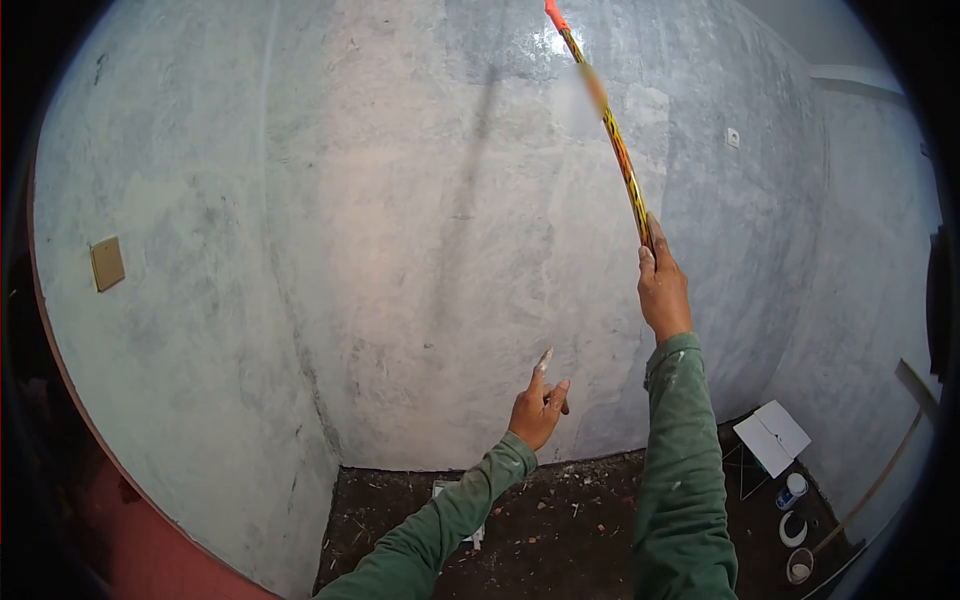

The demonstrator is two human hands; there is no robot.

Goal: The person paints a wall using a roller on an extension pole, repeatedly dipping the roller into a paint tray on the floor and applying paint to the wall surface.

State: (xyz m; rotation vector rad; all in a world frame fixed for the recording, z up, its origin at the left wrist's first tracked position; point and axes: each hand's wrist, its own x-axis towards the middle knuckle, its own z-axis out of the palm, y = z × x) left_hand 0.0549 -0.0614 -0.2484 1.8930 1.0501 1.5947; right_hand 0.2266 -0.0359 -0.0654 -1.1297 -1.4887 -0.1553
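My right hand (665,290) is wrapped round the lower part of a yellow and black patterned pole (628,170), which slants up and to the left in front of the wall. An orange piece (556,14) joins the pole's upper end at the top edge; anything beyond it is out of view. Lower and to the left, my left hand (538,405) is off the pole, with its index finger stretched out and nothing held. Pale smears mark its fingertip. Both arms wear green sleeves.
Patchy painted walls (400,250) meet at a left corner. A brown square plate (107,264) and a white socket (733,137) are on them. On the dark, littered floor (570,525) are a white board (772,438), a paint can (791,490), round containers and a leaning stick (880,478).
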